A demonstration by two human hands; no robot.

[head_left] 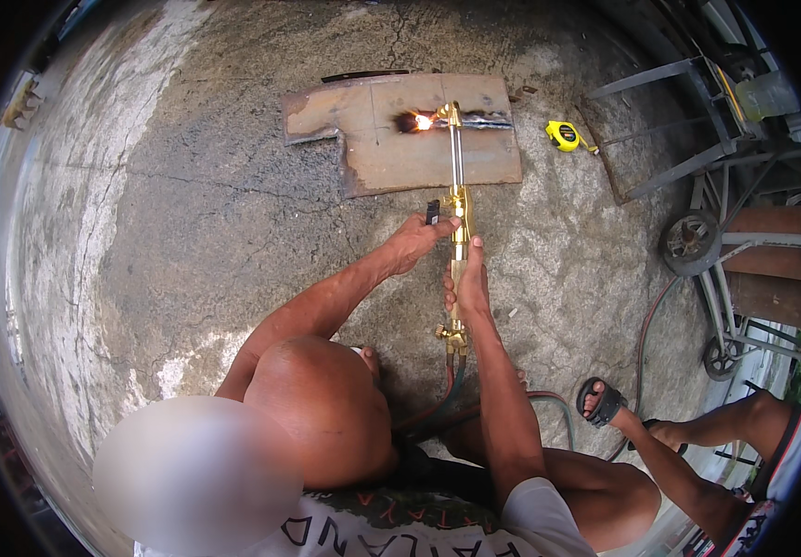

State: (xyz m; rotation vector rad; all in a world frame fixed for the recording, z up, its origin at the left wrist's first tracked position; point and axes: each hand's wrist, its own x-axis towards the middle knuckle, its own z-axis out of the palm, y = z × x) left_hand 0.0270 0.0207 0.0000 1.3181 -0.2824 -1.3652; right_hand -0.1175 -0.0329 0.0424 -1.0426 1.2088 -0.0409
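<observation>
- Nearest, a bare knee [317, 408] is jutting up;
- the left hand [416, 239] is curling narrowly, touching the brass cutting torch [460, 206]; a black lighter-like object [433, 212] is showing there;
- the right hand [468, 283] is gripping the handle [458, 269]; a flame [422, 122] is burning over the steel plate [400, 167];
- the torch is looking stiff, fairly heavy, probably hot-tipped; its handle is offering the safest hold.

room opens left of the plate [424, 165]; right, a tape measure [563, 136] obstructs.

Even daylight on rough grey concrete floor [568, 288]; small orange-white flame [423, 122] overexposed, glaring. Centre sharp; pale oval blur [198, 475] lower left; fisheye edges bent, rim black.
</observation>
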